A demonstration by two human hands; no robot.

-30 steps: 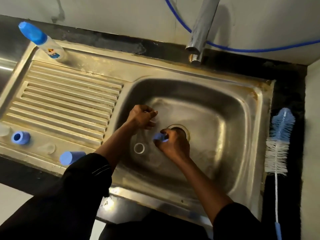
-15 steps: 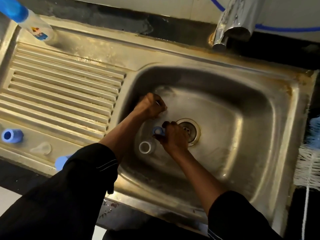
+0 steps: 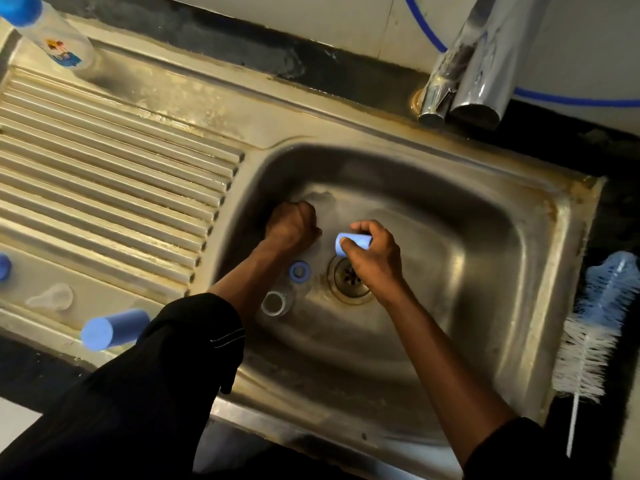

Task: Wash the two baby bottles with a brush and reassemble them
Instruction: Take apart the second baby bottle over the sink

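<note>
In the sink basin [image 3: 485, 244] my right hand [image 3: 375, 261] grips a light blue cap [image 3: 353, 241] just above the drain [image 3: 349, 277]. My left hand [image 3: 292, 225] is a tight fist to the left of it, curled round a small clear nipple that is almost wholly hidden. A blue screw ring [image 3: 299, 270] lies flat on the sink floor between my forearms. Beside the ring, a clear bottle body [image 3: 274, 304] shows its open mouth. The bottle brush [image 3: 602, 323], blue and white, rests on the dark counter to the right of the sink.
On the drainboard [image 3: 104, 174] lie a clear nipple [image 3: 52, 296], a second blue cap [image 3: 112, 329] on its side and a blue ring [image 3: 3, 266] at the frame's left edge. A clear bottle with a blue top [image 3: 52, 39] stands at the back left. The tap [image 3: 460, 81] hangs over the back rim.
The blue ring that was at my right fingertips now lies on the sink floor. My right hand has risen to the right with the blue cap. The view has closed in on the basin.
</note>
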